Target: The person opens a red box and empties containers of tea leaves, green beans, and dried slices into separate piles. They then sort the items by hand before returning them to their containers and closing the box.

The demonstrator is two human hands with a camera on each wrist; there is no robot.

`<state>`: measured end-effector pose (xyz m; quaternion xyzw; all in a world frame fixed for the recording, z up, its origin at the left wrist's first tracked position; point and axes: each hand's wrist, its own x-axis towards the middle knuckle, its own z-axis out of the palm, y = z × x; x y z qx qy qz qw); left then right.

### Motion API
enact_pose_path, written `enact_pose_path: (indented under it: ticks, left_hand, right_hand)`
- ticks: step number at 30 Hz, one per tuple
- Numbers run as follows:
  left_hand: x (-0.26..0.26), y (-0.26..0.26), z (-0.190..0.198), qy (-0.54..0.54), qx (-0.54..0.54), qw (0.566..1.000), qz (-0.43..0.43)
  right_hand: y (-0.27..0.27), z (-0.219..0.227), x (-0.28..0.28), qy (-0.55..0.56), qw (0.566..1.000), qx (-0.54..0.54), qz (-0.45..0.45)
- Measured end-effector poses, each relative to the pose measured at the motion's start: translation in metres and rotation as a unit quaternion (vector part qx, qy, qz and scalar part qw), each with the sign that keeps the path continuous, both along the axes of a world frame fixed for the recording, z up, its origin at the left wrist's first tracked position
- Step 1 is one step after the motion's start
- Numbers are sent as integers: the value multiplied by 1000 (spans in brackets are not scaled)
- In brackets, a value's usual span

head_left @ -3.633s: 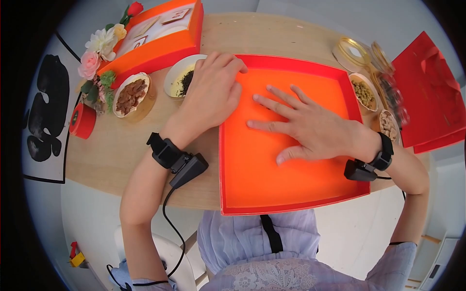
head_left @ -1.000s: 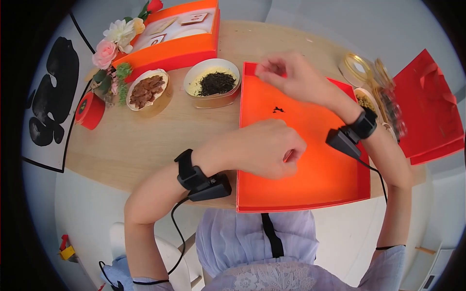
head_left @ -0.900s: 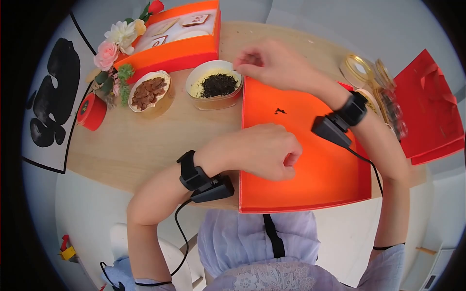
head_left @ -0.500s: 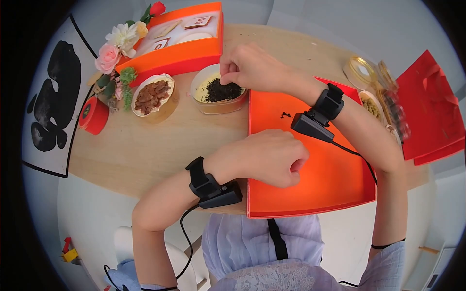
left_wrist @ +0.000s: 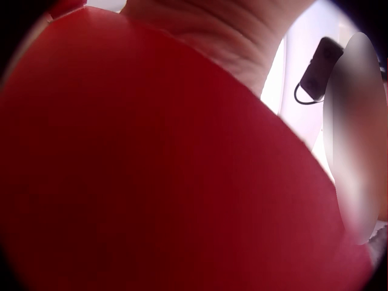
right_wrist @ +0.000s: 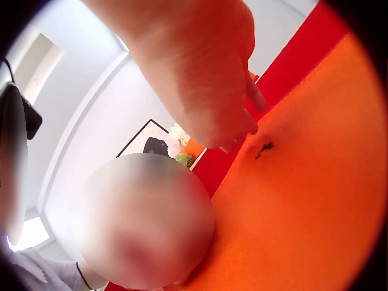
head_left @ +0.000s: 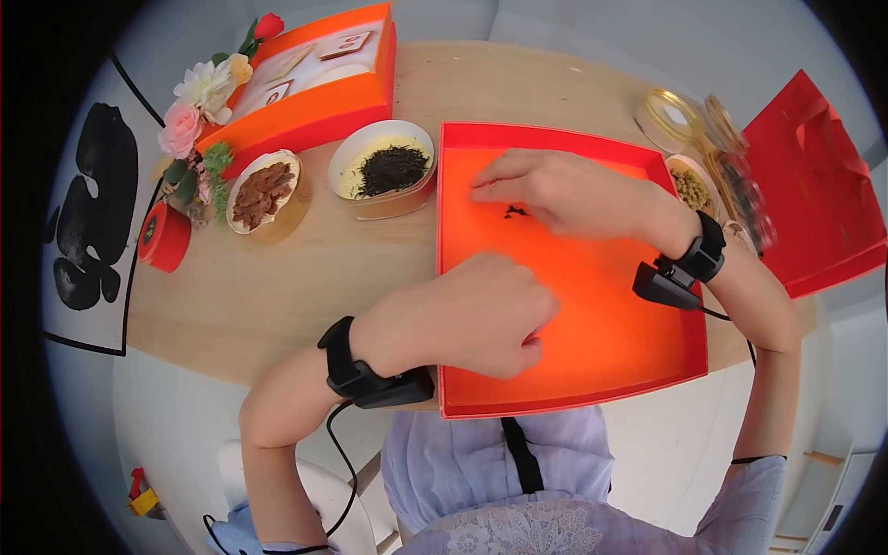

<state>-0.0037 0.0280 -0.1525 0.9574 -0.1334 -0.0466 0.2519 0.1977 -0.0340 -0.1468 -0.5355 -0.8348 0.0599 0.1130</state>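
A shallow red-orange box tray (head_left: 601,342) lies at the table's front edge. Over its left side, my left hand (head_left: 458,319) is curled into a fist, with nothing showing in it. The left wrist view is mostly the tray's red outer wall (left_wrist: 170,157). My right hand (head_left: 583,194) is over the tray's far left part, palm down, fingers toward the left rim. Beside its fingers lies a small patch of dark leaf bits (right_wrist: 264,149) on the orange floor. I cannot tell whether its fingertips pinch anything. Left of the tray stands a bowl (head_left: 384,205) of dark, thin dried leaves (head_left: 393,170).
Farther left are a bowl of brown flakes (head_left: 263,196), a red tin (head_left: 165,236) and artificial flowers (head_left: 205,88). An orange box (head_left: 314,102) stands behind. At right are small bowls, including one of greenish bits (head_left: 692,188), clear jars and a red bag (head_left: 819,185).
My right hand went from flat over the tray to the dark-leaf bowl, then back over the tray. Leaf bits appeared on the tray floor. My left hand moved from the far rim to the near left side.
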Motion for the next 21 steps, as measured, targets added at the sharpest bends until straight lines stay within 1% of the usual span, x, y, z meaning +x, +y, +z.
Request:
enact_pose_path:
  ticks: [2,3,7,11,13,14,16,19,21]
  left_hand:
    - [-1,-4,-4,-16,1,1000,-2]
    - [-1,-4,-5,-34,2,999,-3]
    - [2,-3,-4,1,-11,1000,4]
    - [2,-3,-9,-5,-18,1000,7]
    - [2,-3,-8,-13,-24,1000,8]
    - [2,-3,-7,-2,-24,1000,10]
    - [3,-2,-6,8,-24,1000,11]
    - [3,-2,-7,0,-28,1000,13]
    - [2,-1,-8,1,-28,999,15]
  right_hand:
    - [-4,-5,1,-10,1000,14,12]
    - [-5,-7,2,-37,999,18,15]
    - [-26,-3,6,-103,994,23,10]
    - [-34,4,8,-86,996,-8,6]
    - [-31,10,7,-13,998,-26,-51]
    - [-28,8,9,-12,998,-26,-51]
    - [-22,-1,14,-59,996,17,-62]
    - [-22,-8,14,-33,997,11,-70]
    - [-26,-6,13,-23,998,-4,-60]
